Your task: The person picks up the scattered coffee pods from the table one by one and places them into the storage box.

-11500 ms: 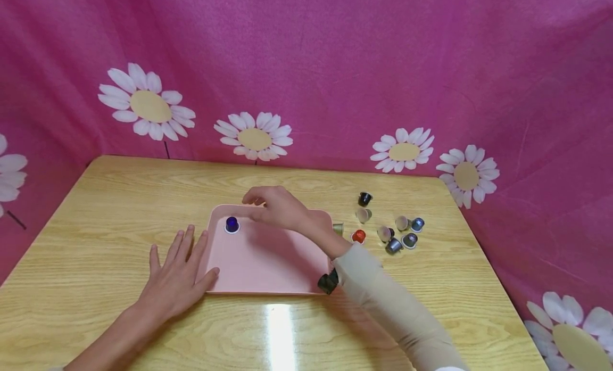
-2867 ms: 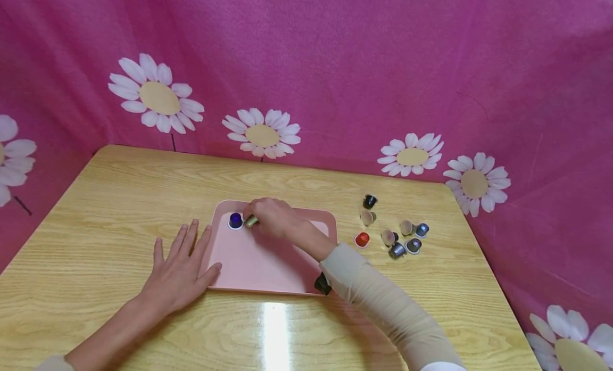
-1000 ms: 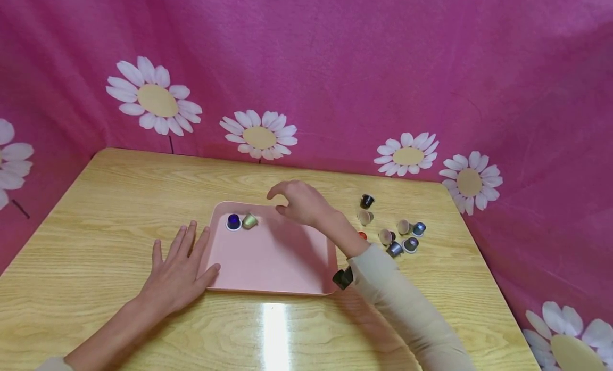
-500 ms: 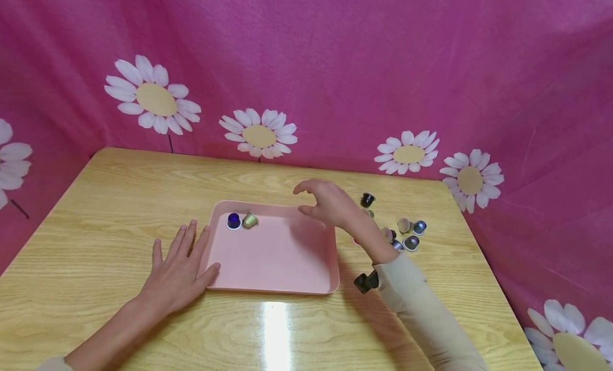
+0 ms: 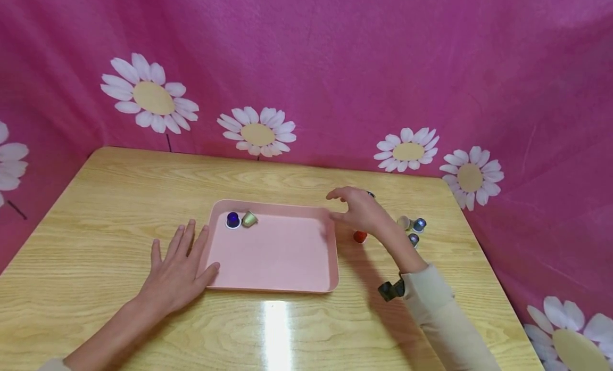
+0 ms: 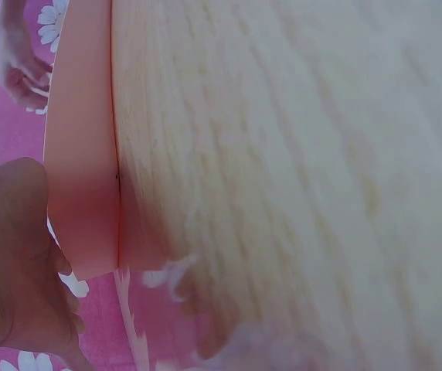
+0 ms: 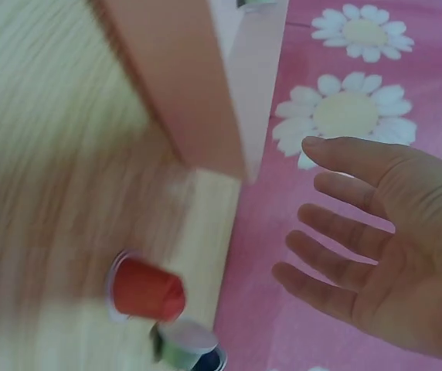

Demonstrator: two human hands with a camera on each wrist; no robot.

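A purple coffee capsule (image 5: 232, 220) stands rim down in the back left corner of the pink tray (image 5: 273, 292). Touching or nearly touching it, a pale green coffee capsule (image 5: 249, 219) lies tilted on its side. My left hand (image 5: 177, 272) rests with spread fingers against the tray's left edge. Over the tray's right edge hovers my right hand (image 5: 356, 208), fingers loosely bent, holding nothing; the right wrist view shows its palm bare. Nearest to it is a red coffee capsule (image 7: 147, 287), rim down on the table.
Several more capsules lie right of the tray, some hidden behind the right hand and forearm. Among those visible are a beige-lidded one (image 5: 404, 222), a blue one (image 5: 419, 224) and a dark grey one (image 5: 414, 239). A pink flowered cloth (image 5: 325, 94) hangs behind the table.
The pale green capsule, first right of the tray, was carried in by my right hand and let go beside the purple one. That hand has since moved right; my left hand stays put.
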